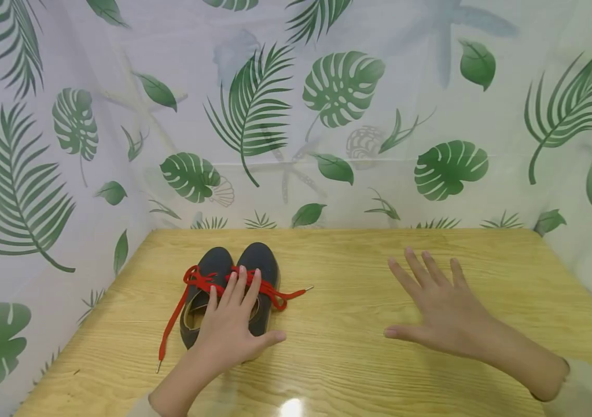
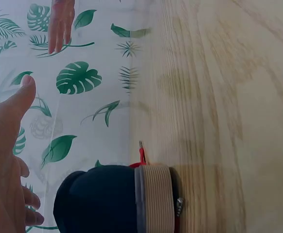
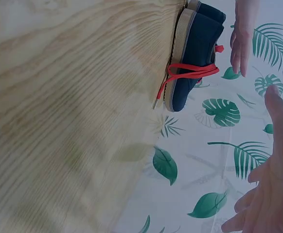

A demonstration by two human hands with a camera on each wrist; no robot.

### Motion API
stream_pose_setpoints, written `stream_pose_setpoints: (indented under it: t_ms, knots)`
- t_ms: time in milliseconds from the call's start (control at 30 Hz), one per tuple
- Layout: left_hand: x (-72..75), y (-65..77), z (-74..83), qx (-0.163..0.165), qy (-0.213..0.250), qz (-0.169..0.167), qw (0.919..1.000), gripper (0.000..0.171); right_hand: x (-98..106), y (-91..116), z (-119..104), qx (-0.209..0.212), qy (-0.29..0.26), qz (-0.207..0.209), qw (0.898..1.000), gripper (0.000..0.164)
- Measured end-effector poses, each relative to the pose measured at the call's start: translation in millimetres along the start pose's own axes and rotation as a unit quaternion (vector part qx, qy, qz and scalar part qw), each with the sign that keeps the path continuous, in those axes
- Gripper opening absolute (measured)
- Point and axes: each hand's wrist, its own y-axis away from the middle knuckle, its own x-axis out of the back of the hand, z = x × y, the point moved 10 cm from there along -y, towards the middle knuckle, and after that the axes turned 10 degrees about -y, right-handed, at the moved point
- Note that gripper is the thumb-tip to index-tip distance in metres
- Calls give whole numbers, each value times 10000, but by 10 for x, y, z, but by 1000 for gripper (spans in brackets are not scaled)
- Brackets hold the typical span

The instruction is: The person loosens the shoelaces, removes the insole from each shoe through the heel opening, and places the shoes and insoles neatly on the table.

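A pair of dark navy shoes stands side by side at the left of the table, toes pointing away: the left shoe (image 1: 217, 259) and the right shoe (image 1: 259, 258). Red laces (image 3: 192, 72) are tied in bows on them, with loose metal-tipped ends hanging to the sides. Over the shoes hovers my left hand (image 1: 229, 324), fingers straight and spread, covering part of them in the head view. The right wrist view shows a gap between this hand and the shoe. Well to the right, my right hand (image 1: 447, 315) is held above the bare wood, fingers spread, holding nothing.
The light wooden table (image 1: 348, 278) carries the shoes. Behind it and at both sides hangs a white cloth (image 1: 285, 133) printed with green leaves. A bright reflection lies on the wood near the front.
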Motion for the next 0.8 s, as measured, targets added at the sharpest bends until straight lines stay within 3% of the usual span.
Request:
stream_pose_setpoints:
  t_ms: [267, 533, 667, 800]
  knots:
    - [7, 103, -156, 131, 134, 308, 9994, 106, -79, -112, -140, 106, -160, 77, 9998, 101]
    - [36, 171, -284, 420, 538, 329, 9971, 104, -163, -211, -287, 224, -594, 112, 9979, 99]
    - [43, 215, -360, 564, 745, 242, 9953, 103, -210, -254, -321, 169, -1315, 0, 9912, 96]
    - [18, 270, -442, 747, 1169, 80, 9903, 100, -269, -283, -335, -55, -2288, -254, 9731, 94]
